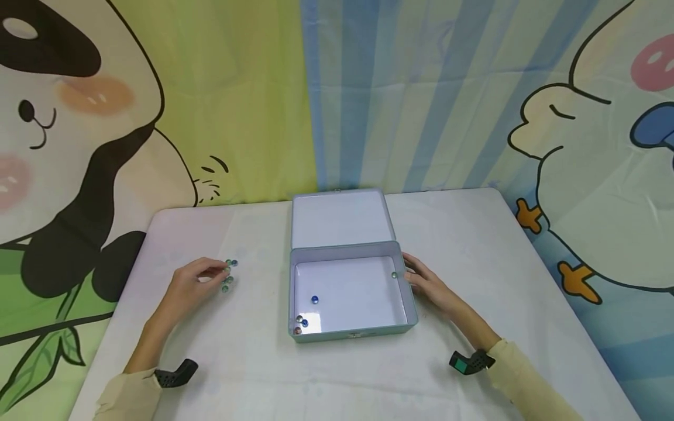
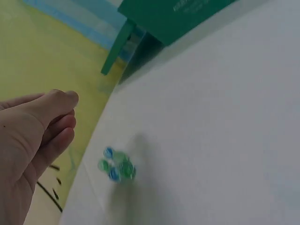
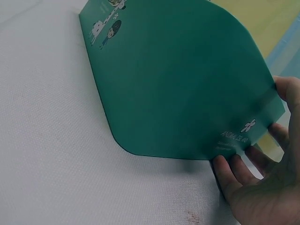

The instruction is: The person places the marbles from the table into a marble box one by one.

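My left hand is at a small group of green and blue glass marbles on the left of the table. In the left wrist view its fingers are curled in with the thumb against them, and I cannot tell whether a marble is hidden between the tips. Those marbles lie together on the cloth. My right hand holds the right wall of an open tin box. Its fingers spread along the green outer wall's edge. Inside lie several marbles, mostly at the near left corner, one by the right wall.
The box's hinged lid leans back behind it towards the curtain. A white cloth covers the table. Printed cartoon curtains hang close along the table's far and side edges.
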{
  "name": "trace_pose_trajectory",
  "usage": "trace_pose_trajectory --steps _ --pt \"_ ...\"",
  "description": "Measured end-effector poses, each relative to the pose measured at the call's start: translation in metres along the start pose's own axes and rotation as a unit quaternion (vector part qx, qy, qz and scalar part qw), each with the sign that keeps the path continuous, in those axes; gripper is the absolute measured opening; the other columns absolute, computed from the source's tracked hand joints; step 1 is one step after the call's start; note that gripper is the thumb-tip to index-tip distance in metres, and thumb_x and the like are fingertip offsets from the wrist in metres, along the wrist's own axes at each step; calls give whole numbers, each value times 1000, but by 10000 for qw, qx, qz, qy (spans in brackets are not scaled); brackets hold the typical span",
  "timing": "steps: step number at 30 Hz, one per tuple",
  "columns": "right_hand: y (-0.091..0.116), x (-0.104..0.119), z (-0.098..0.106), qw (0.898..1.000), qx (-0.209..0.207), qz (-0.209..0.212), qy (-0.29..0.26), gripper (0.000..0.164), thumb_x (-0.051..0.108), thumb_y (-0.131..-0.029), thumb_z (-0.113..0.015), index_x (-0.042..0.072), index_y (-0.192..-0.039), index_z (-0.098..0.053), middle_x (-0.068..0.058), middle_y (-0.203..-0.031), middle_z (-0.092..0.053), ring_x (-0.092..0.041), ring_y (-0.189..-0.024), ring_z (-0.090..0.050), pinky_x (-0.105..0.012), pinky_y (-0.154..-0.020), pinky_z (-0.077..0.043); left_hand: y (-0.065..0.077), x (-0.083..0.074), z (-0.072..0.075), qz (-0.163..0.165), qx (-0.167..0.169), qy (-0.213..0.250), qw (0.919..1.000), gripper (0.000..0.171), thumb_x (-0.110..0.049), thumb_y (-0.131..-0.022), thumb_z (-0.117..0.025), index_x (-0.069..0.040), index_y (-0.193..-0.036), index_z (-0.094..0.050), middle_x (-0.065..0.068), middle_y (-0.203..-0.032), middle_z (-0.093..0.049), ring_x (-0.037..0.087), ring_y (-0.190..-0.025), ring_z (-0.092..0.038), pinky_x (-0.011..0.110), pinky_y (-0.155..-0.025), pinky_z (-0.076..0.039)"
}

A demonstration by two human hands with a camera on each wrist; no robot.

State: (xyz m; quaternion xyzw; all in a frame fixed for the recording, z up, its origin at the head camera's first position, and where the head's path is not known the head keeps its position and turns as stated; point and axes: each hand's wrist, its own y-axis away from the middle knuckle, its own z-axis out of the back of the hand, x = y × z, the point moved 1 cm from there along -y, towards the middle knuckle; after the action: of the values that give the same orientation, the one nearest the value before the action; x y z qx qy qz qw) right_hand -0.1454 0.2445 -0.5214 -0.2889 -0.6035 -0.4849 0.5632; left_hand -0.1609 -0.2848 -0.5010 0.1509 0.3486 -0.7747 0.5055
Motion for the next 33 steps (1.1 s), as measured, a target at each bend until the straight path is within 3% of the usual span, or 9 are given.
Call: trace_pose_trajectory --steps 4,8,13,19,27,33 --pt "0 -2 1 10000 -45 -14 43 65 31 -101 -45 17 -156 -14 -20 -162 -10 -45 -146 -21 -63 -115 -23 -25 -29 -12 -486 282 564 9968 28 5 -75 -78 -10 -98 -73 0 -91 -72 -1 -81 -64 7 -74 -50" --pt "-2 -5 2 10000 -26 -12 40 63 30 -101 -44 17 -156 -15 -19 -162 -11 -44 -146 -21 -62 -115 -24 -40 -53 -28 -752 644 790 9919 26 -2 -78 -78 -16 -99 -73 -5 -92 -71 3 -80 -65 11 -74 -52" --pt "-1 -6 2 10000 5 22 20 63 30 -102 -44 18 -156 -15 -18 -162 -11 -44 -146 -21 -63 -115 -23 -52 -73 -44 -859 975 966 9868 19 -9 -82 -76 -16 -100 -73 -4 -94 -72 4 -81 -65 20 -72 -56" --pt "0 -2 5 10000 -51 27 69 64 33 -100 -46 18 -156 -16 -18 -162 -12 -45 -146 -22 -63 -115 -23 -72 -94 -61 -1262 1264 1179 9768 19 -7 -84 -74 -11 -103 -72 -3 -96 -71 6 -85 -65 28 -71 -58" --pt "0 0 3 10000 -41 10 21 63 30 -101 -45 19 -156 -15 -17 -163 -12 -44 -146 -21 -62 -115 -23 -112 -135 -96 -1963 1933 1631 9474 17 -11 -86 -73 -10 -103 -72 -3 -95 -71 5 -83 -64 22 -72 -56" --pt "0 -3 4 10000 -32 -22 -13 66 34 -100 -47 19 -156 -16 -17 -163 -12 -43 -147 -21 -62 -116 -23 -132 -161 -130 -2363 2644 1488 9231 14 -14 -89 -70 -10 -103 -72 -3 -94 -70 3 -83 -64 16 -73 -54"
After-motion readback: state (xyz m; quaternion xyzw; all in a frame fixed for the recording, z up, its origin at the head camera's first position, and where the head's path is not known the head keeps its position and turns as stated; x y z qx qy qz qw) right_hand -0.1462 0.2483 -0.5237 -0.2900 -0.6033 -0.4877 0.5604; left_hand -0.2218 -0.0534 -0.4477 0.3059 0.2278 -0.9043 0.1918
